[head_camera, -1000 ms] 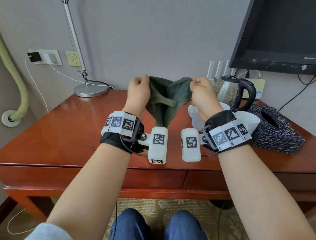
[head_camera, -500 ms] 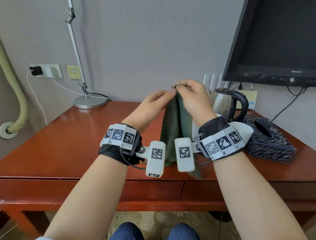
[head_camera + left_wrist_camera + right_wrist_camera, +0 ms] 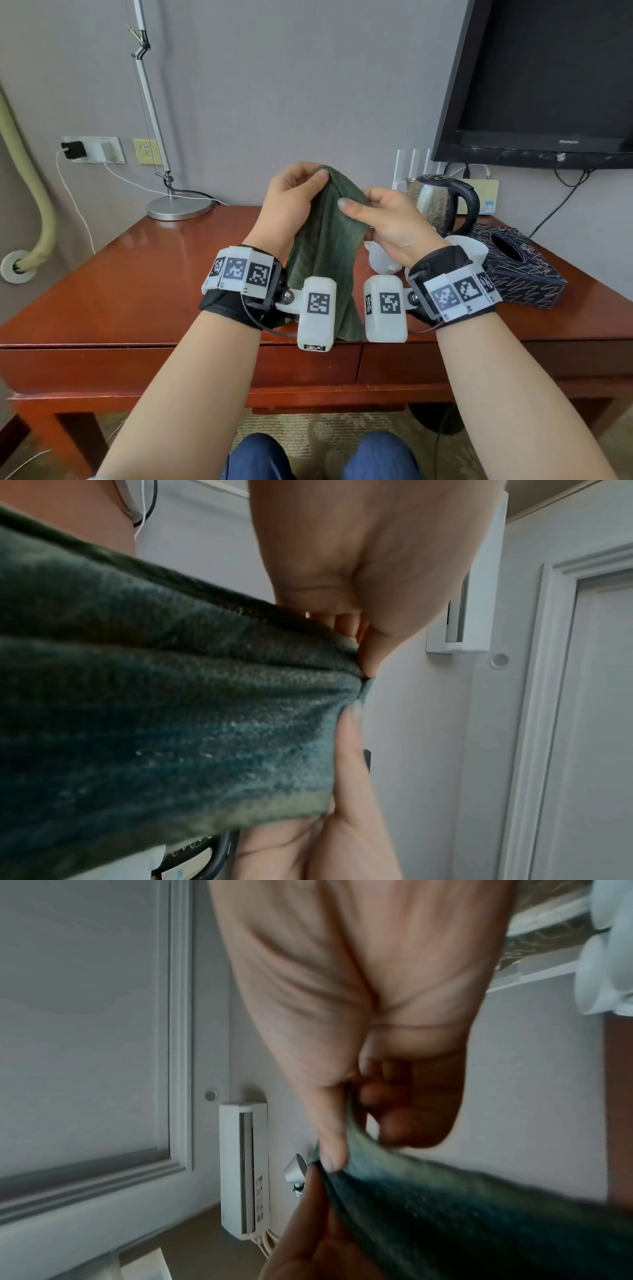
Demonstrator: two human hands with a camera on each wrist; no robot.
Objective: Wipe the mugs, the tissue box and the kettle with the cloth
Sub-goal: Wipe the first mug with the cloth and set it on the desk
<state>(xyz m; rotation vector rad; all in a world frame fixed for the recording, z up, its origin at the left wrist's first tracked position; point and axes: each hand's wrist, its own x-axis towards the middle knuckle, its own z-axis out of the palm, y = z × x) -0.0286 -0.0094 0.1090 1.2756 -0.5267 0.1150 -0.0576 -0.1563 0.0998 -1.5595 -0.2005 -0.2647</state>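
Note:
A dark green cloth (image 3: 322,253) hangs folded in the air above the desk. My left hand (image 3: 294,198) pinches its top edge, and the left wrist view shows the cloth (image 3: 171,723) gathered at the left hand (image 3: 356,653). My right hand (image 3: 380,219) pinches the cloth's right side just below the top; the right wrist view shows the right hand (image 3: 342,1139) and the cloth (image 3: 462,1218). Behind the right hand stand a steel kettle (image 3: 442,202) with a black handle, two white mugs (image 3: 471,248) partly hidden by the wrist, and a dark patterned tissue box (image 3: 517,267).
The red-brown wooden desk (image 3: 137,274) has a lamp base (image 3: 180,207) at its back left. A black TV (image 3: 548,85) hangs at the upper right, with cables below it. Wall sockets (image 3: 92,149) with a white cord are at the left.
The cloth was spread between both hands, then its ends were brought together. It now hangs folded, the left hand holding the top and the right hand lower on its side.

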